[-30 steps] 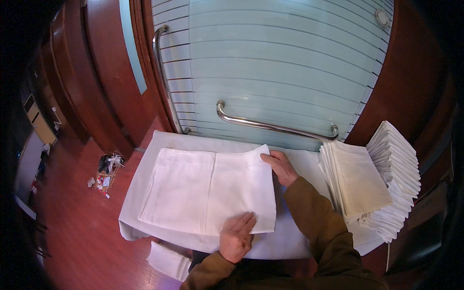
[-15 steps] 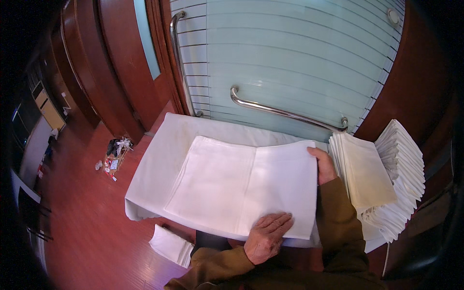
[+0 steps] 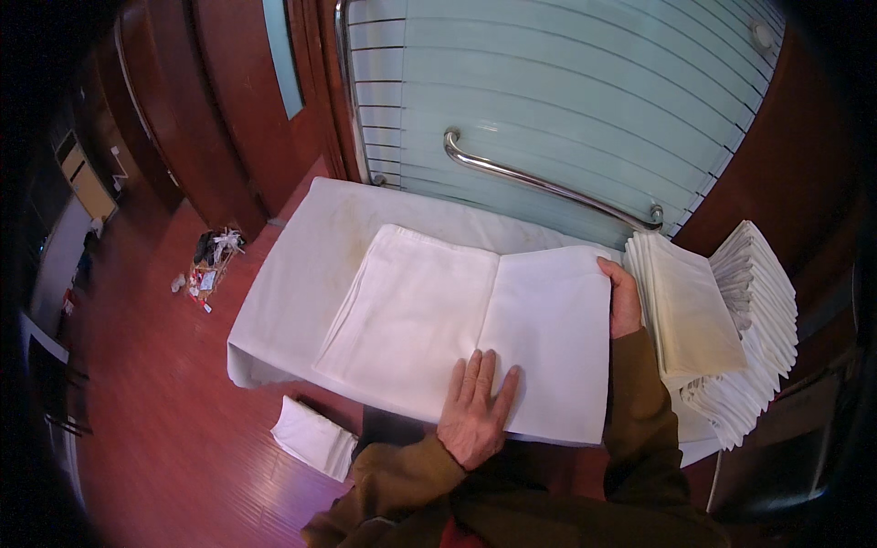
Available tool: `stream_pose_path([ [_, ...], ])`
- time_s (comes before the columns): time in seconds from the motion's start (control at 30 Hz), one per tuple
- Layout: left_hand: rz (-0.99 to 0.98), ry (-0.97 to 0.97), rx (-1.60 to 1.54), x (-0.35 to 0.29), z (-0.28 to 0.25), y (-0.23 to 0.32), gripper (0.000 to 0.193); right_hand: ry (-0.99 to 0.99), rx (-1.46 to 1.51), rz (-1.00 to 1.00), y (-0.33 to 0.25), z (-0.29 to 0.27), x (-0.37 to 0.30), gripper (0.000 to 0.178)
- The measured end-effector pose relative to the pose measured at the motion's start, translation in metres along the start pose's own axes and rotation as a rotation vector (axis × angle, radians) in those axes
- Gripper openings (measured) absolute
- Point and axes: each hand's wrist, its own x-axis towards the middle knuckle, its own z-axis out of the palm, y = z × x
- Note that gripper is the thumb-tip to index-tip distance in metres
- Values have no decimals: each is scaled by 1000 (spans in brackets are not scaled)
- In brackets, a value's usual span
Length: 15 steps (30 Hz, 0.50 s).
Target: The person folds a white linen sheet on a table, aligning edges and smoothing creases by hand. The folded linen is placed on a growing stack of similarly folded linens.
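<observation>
A white folded cloth [image 3: 411, 301] lies spread on a small table covered in white [image 3: 301, 265], with a crease running from its far edge toward the near one. My left hand [image 3: 477, 411] rests flat on it, fingers stretched along the crease near the close edge. At the cloth's right edge, near the far corner, my right hand [image 3: 625, 306] grips the border; part of its fingers is hidden. Just right of that hand stands a stack of folded white cloths [image 3: 690, 306], and beyond it a taller fanned pile of white cloths [image 3: 763, 320].
Another bundle of folded white cloth [image 3: 313, 438] sits low at the near left, below the table. A metal handle [image 3: 548, 194] juts from the striped glass door [image 3: 575, 100] behind the table. Litter [image 3: 210, 265] lies on the red floor at the left.
My left hand has slid left and away from me onto the crease, its fingers now spread. The right hand keeps its place on the cloth's edge. The view has shifted slightly.
</observation>
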Motion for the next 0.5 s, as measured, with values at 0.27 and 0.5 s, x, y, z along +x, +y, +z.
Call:
stream_pose_path([
  [0.27, -116, 29, -298, 4, -12, 0, 83, 46, -54, -1, -9, 6, 6, 27],
  [0.5, -245, 182, -749, -5, -17, -15, 71, -58, -48, -25, -18, 56, 25, 20],
])
